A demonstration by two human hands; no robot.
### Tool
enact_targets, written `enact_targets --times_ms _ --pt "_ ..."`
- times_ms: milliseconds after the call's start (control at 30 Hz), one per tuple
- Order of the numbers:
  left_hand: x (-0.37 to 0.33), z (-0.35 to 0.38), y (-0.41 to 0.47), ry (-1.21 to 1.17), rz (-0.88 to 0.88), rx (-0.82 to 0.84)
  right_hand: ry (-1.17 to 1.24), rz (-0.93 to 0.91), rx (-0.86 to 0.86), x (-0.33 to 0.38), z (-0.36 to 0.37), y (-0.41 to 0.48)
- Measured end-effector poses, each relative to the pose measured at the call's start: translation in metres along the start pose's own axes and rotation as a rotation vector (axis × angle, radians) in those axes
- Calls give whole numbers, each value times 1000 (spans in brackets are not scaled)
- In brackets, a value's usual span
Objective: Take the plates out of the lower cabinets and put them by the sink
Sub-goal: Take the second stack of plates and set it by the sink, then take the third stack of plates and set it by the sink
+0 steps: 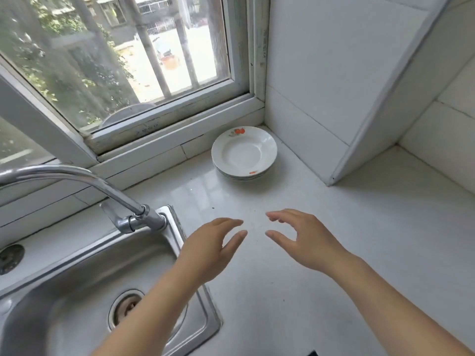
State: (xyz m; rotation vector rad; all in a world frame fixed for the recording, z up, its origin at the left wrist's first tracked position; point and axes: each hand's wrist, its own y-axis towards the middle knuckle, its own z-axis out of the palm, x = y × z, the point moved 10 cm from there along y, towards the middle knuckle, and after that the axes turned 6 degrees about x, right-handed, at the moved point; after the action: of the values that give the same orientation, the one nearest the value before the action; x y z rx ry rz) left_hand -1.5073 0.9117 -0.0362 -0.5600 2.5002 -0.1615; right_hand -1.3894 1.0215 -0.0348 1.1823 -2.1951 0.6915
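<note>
Room: I noted a kitchen corner with a white tiled wall [321,73] and a barred window [123,60] behind the sink [77,291].
Surface: the white countertop [295,278] to the right of the sink was glossy and bare apart from the crockery and a few dark specks.
Plates: a small stack of white plates [244,153], the top one with an orange motif on its rim, sat beyond the sink's far right corner, close against the wall and the window ledge.
Faucet: the chrome faucet [108,191] stood at the sink's back rim, its spout pointing left.
Left hand: my left hand [208,250] hovered over the sink's right rim, fingers spread and loosely curled, holding nothing.
Right hand: my right hand [305,240] hovered over the counter just right of the sink, fingers likewise parted and empty.
Step in hand: I judged this stack delivered, both hands being free of it.
Next move: it would call for going down to the lower cabinets, which were out of view, to check for further plates.
</note>
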Motion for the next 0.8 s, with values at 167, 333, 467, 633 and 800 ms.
enact_targets --times_ms 167,333,467,633,800 --pt "-17 2 -52 141 129 2 -49 41 19 30 24 -66" --pt "-18 12 -110 107 267 70 -64 216 15 46 61 -143" --pt "-11 32 -169 55 350 156 -3 363 -12 65 104 -213" --pt "-27 56 -216 32 479 259 41 504 -166 88 138 -298" --pt "-67 89 -271 102 643 411 78 643 -289 102 165 -386"
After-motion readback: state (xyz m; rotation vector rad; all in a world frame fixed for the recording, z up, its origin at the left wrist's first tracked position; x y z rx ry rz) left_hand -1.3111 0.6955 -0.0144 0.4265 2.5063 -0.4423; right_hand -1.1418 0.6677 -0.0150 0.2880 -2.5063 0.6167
